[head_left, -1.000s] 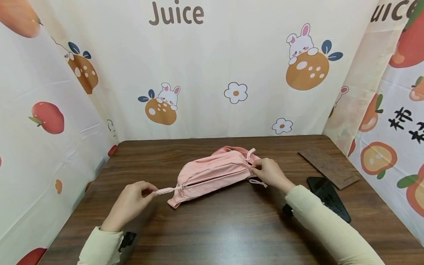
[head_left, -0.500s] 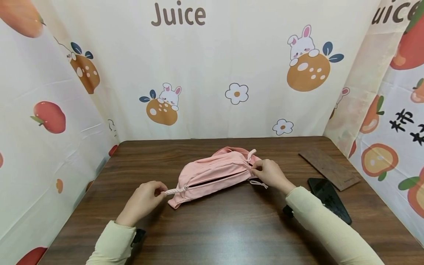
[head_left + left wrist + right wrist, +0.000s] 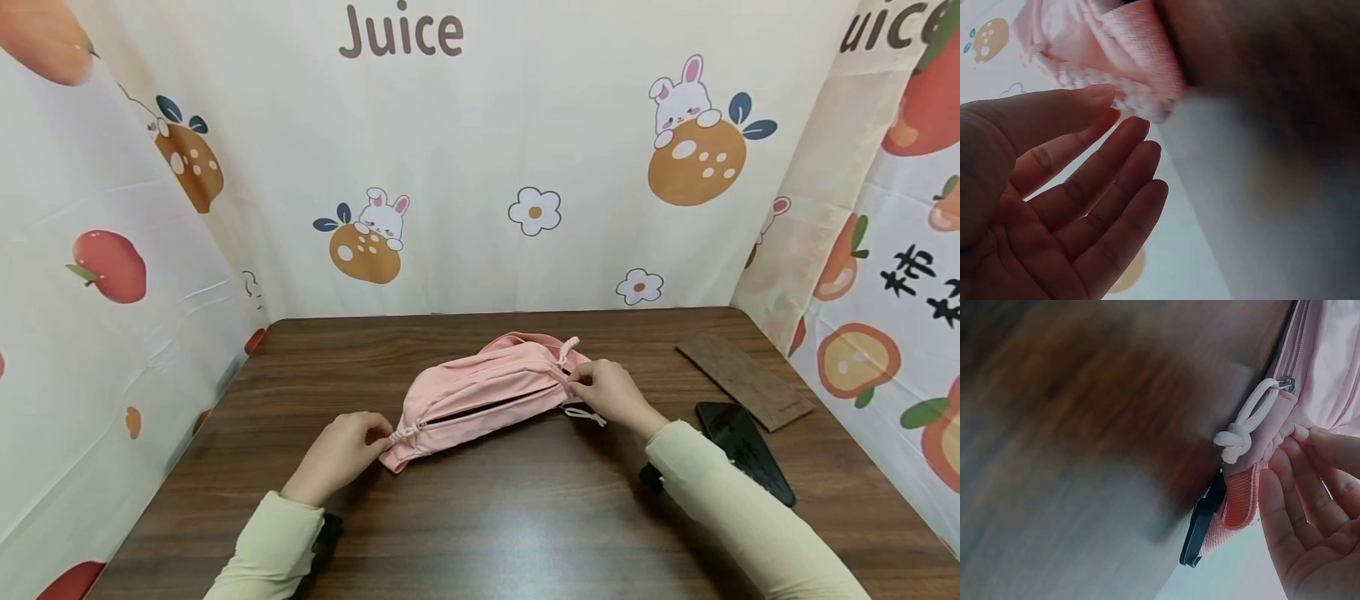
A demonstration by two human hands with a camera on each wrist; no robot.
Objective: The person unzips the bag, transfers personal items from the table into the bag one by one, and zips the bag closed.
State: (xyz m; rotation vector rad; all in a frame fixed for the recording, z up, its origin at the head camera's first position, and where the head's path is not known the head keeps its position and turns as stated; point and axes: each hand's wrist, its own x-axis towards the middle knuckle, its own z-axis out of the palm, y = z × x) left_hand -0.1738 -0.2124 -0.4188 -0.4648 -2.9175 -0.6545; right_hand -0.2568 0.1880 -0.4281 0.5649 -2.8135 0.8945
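Note:
A pink waist bag [image 3: 465,375] lies on the table, its front zipper parted in a dark narrow slit [image 3: 487,407]. At the bag's left end, my left hand [image 3: 341,450] pinches the tip of a pale braided zipper pull [image 3: 407,431] between thumb and index finger; the other fingers are extended in the left wrist view. My right hand [image 3: 611,392] pinches the fabric at the bag's right end. Beside those fingers, the right wrist view has a knotted cord pull [image 3: 1238,434], a pink webbing strap [image 3: 1241,494] and a black buckle [image 3: 1204,519].
To the right on the brown wooden table [image 3: 480,517] lie a black phone [image 3: 742,446], partly behind the right sleeve, and a dark wooden board [image 3: 742,379]. A printed curtain [image 3: 465,150] stands along the back and both sides.
My left hand has moved right toward the bag, still holding the zipper pull, which has gone from stretched out to slack against the bag's end. The zipper slit gapes wider. The right hand stays put.

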